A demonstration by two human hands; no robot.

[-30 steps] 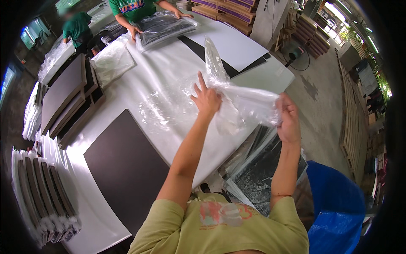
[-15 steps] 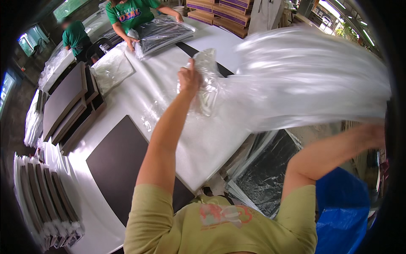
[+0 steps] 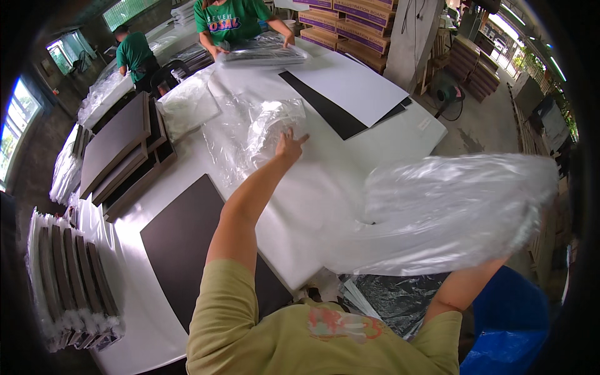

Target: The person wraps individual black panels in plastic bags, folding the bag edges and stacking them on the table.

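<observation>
The two hands are well apart. The left hand (image 3: 289, 147) has its fingers spread, closed on nothing that can be seen, at the right-hand edge of a crumpled clear plastic piece (image 3: 275, 122); whether it presses on the plastic cannot be told. The right hand is hidden behind a large clear plastic sheet (image 3: 459, 212), so its grip cannot be told; only the right forearm (image 3: 470, 289) shows, entering at lower right and passing up behind the sheet's lower edge.

Chief relation: the sheet lies to the right of the left hand and nearer the body, spread in the air past the table's right-hand edge. Its long axis runs crosswise, from low at left to higher at far right, and its outline is blurred. The right arm is much the nearer, directly under the sheet; the left hand lies beyond its near left end, with bare white table (image 3: 306, 212) between.

Surroundings: a dark board (image 3: 184, 244) lies flat by the left arm, with a stack of dark boards (image 3: 119, 147) farther left. A white board (image 3: 365, 90) overlaps a black board (image 3: 325, 109) beyond the left hand. A wrapped dark panel (image 3: 400, 297) shows below the sheet, near blue plastic (image 3: 507, 334). Across the table, a co-worker in green (image 3: 232, 24) has both hands at a wrapped pack (image 3: 265, 56).
</observation>
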